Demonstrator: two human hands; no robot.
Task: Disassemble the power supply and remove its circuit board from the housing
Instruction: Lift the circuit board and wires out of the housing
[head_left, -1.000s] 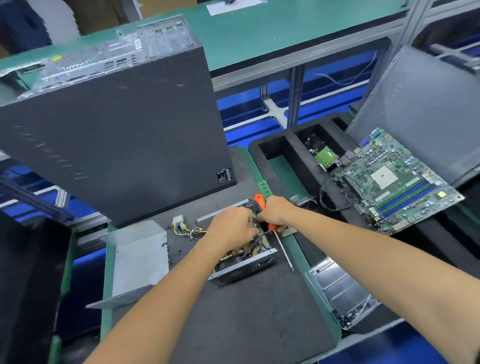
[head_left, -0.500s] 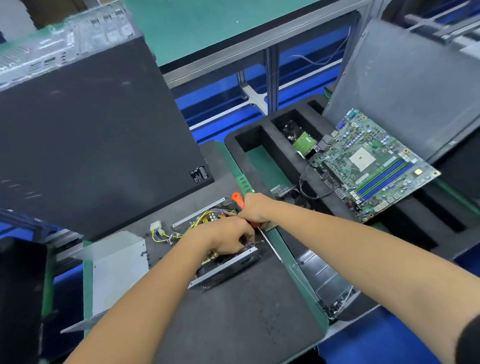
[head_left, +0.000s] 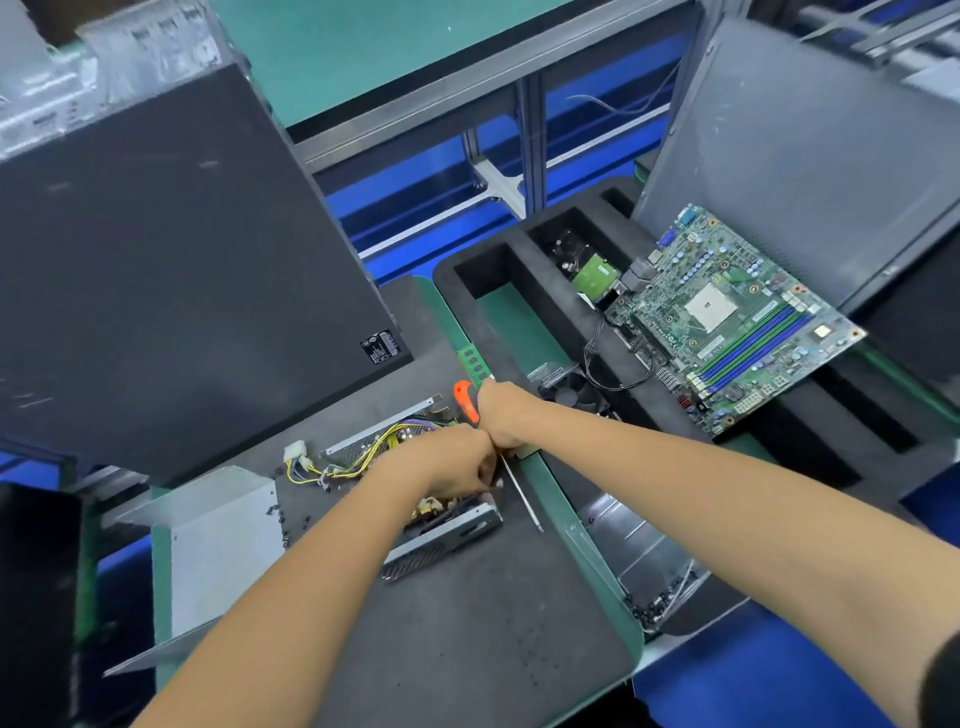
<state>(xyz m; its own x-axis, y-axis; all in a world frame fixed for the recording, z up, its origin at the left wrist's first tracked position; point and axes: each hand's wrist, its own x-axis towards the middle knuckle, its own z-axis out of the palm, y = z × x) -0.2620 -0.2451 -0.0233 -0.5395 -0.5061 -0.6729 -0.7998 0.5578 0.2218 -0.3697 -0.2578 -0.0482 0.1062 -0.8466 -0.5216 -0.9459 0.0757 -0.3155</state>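
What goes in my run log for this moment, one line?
stage: board still in housing | left hand: reaching into power supply | right hand: gripping screwdriver | cover: off, lying left

orange screwdriver handle (head_left: 466, 401), yellow wires (head_left: 363, 452), green motherboard (head_left: 727, 322) w/ blue slots, dark grey mat (head_left: 467, 623).

Bare dark surface (head_left: 467, 623) lies open just below the left hand (head_left: 457, 465). Beyond both hands a tall computer case (head_left: 171, 270) blocks the way; a metal cover (head_left: 218, 545) stands left, a foam tray (head_left: 519, 332) right of the right hand (head_left: 501, 415).
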